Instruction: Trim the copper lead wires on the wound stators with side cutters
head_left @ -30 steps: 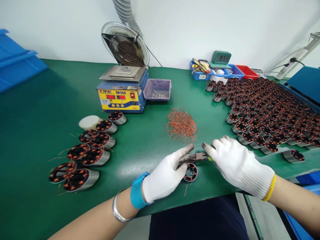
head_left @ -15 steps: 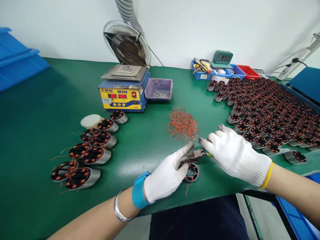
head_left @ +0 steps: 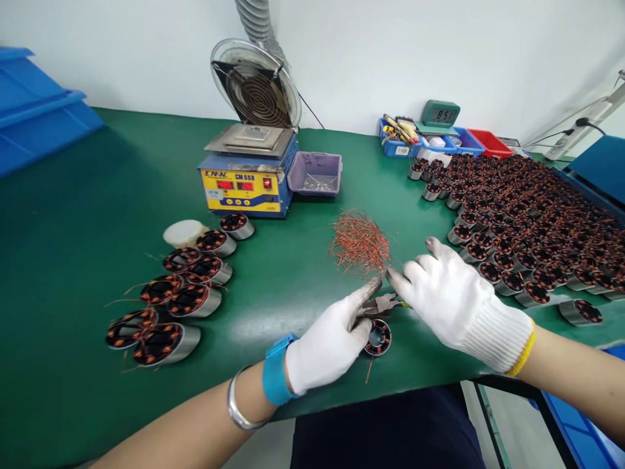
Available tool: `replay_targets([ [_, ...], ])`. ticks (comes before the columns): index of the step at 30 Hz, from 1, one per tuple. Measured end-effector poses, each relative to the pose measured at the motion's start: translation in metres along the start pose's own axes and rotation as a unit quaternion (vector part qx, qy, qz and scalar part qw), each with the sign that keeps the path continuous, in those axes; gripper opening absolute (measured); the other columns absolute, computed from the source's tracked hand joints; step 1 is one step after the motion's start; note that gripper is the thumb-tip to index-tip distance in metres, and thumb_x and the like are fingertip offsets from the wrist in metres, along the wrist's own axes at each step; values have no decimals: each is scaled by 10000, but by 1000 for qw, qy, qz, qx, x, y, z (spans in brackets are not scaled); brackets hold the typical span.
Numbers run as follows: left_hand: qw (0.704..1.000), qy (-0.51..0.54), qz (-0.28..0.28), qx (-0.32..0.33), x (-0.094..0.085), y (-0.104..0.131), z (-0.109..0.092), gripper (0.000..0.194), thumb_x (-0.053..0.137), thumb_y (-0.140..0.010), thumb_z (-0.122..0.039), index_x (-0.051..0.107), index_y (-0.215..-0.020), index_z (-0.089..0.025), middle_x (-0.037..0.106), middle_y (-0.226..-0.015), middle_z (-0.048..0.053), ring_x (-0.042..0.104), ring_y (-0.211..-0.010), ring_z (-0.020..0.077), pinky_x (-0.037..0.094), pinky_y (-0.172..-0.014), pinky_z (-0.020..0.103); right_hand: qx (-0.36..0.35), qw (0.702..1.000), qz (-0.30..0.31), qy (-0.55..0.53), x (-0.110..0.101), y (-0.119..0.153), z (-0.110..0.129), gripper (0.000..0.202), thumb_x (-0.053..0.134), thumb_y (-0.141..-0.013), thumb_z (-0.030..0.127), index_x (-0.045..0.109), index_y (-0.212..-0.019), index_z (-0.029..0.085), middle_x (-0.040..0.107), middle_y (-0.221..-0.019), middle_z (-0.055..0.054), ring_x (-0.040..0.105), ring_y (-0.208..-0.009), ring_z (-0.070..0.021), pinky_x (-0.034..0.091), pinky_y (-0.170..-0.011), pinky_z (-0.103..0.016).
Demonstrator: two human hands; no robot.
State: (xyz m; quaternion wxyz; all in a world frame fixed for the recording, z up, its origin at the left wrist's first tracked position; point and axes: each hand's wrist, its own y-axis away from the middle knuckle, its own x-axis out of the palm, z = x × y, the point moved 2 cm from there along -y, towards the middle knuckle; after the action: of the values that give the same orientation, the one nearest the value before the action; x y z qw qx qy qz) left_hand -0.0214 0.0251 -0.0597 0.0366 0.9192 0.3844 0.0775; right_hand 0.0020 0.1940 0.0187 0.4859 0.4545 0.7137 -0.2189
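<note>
Gloved hands meet at a green workbench [head_left: 273, 286], where a small copper-wound ring [head_left: 387, 340] sits near the front edge, open centre facing up and a loose wire lead [head_left: 369, 370] trailing toward the wearer; the right hand [head_left: 452, 296] is closed around the handles of a pair of pliers [head_left: 383, 305], largely hiding them; the left hand [head_left: 325, 345] has its forefinger extended over the plier head and its thumb at the ring's left side, though whether the fingertips pinch anything cannot be told. The ring looks compact and fairly heavy for its size, its metal shell stiff and likely slippery under knit gloves; the windings appear easier to scuff and the lead thin and bendable, so the outer wall seems the sound place to hold. The ring lies just beside the left thumb, below the plier head and apart from the right hand's grip; beyond the fingertips spreads a pile of copper clippings [head_left: 360, 242], with more wound rings [head_left: 532, 221] massed at right.
</note>
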Motion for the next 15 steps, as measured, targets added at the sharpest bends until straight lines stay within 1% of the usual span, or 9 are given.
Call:
replay_targets([
  [2,1000,3,2,-3,0,0,0,699,495,-804,-92,344,-1480,-181,554,-1401,85,541,-1274,236,371,-1148,430,1,1000,-2,2,0,0,0,416,460,-877,88,561,-1262,206,586,-784,-30,579,-716,-230,262,-1034,-569],
  [5,1000,-6,7,-9,0,-1,-3,704,488,-804,-95,328,-1485,-170,511,-1438,82,491,-1317,232,356,-1158,412,-4,1000,13,-11,-2,-1,2,396,467,-869,72,580,-1228,196,596,-775,-33,579,-714,-225,258,-1026,-566],
  [7,1000,-15,7,-12,1,-1,-3,705,486,-802,-100,326,-1485,-170,488,-1458,75,476,-1328,229,352,-1161,403,-8,999,23,-25,-2,-2,3,360,468,-867,64,596,-1178,189,599,-775,-39,575,-717,-221,299,-988,-542],
  [8,1000,-16,7,-12,1,-1,-3,704,486,-801,-101,327,-1484,-170,482,-1463,74,477,-1328,229,351,-1162,403,-4,999,28,-33,-2,-2,4,338,465,-868,62,601,-1149,191,598,-779,-44,573,-722,-220,341,-940,-508],
  [10,1000,-13,9,-12,1,-1,-2,701,486,-805,-104,325,-1483,-175,483,-1464,74,484,-1324,229,349,-1163,411,14,998,40,-50,-2,-2,4,295,455,-869,63,602,-1085,202,589,-795,-54,566,-727,-222,399,-781,-404],
  [12,1000,-6,16,-16,1,-1,0,695,485,-816,-111,312,-1486,-179,520,-1435,83,487,-1324,231,338,-1169,432,47,995,61,-62,-1,-1,2,259,449,-875,72,599,-1033,212,574,-802,-59,560,-719,-223,363,-633,-329],
  [13,1000,-5,16,-20,1,0,1,699,490,-820,-116,299,-1490,-176,547,-1409,93,490,-1323,234,334,-1170,446,61,993,73,-66,-1,2,0,242,454,-883,91,598,-1032,215,569,-805,-59,559,-713,-224,338,-594,-316],
  [15,1000,-3,-2,-24,-2,0,1,720,519,-815,-135,278,-1493,-160,568,-1383,124,502,-1312,253,343,-1158,474,82,990,84,-76,3,10,-3,220,470,-916,179,594,-1095,212,571,-836,-62,565,-717,-230,332,-574,-315],
])
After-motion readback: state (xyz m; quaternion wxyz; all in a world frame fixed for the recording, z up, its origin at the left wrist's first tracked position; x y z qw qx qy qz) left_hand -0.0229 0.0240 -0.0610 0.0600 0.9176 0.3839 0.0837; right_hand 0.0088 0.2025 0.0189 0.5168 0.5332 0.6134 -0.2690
